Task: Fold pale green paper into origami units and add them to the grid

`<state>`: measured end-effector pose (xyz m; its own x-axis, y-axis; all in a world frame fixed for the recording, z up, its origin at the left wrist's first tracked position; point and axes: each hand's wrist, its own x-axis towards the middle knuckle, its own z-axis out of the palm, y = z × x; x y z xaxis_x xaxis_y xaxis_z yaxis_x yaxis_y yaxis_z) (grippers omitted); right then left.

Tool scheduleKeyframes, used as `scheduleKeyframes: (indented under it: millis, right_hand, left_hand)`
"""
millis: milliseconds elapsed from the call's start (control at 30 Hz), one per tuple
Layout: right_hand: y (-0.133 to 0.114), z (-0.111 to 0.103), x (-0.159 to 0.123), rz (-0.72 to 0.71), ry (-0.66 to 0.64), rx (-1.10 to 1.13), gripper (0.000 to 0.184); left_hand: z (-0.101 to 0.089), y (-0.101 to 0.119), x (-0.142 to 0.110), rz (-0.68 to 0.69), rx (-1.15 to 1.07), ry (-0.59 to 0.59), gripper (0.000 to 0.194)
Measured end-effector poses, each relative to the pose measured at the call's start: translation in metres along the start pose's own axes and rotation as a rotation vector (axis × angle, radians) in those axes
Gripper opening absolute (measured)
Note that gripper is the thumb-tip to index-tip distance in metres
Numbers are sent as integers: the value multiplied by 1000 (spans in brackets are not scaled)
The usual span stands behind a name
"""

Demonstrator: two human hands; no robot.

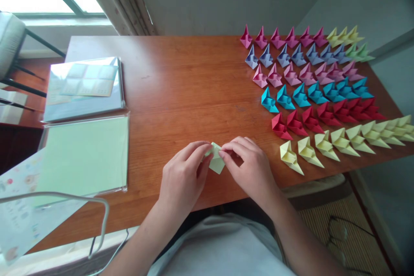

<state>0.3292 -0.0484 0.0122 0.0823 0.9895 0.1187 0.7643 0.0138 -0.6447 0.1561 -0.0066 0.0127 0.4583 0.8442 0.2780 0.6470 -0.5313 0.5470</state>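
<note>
The left hand (181,173) and right hand (250,167) pinch a small pale green folded paper (216,163) between them, fingertips closed on its two sides, near the front edge of the desk (181,95). Right of the hands stand rows of colorful paper boats (300,95); to their left lies a wrapped stack of green paper (86,153).

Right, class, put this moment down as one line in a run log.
left hand: pinches pale green paper | right hand: pinches it too | table: rows of folded paper shapes at right, green paper pack at left
</note>
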Motion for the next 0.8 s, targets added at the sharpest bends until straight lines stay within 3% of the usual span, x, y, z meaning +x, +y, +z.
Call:
scheduleKeyframes:
  millis: [200,800]
  right_hand:
    - [-2,0,3,32,6,-11,13]
    - [-8,0,12,102,-20,-50,12]
  left_hand:
    - [3,0,0,24,-34,54,12]
    - [8,3,1,4,11,39,14]
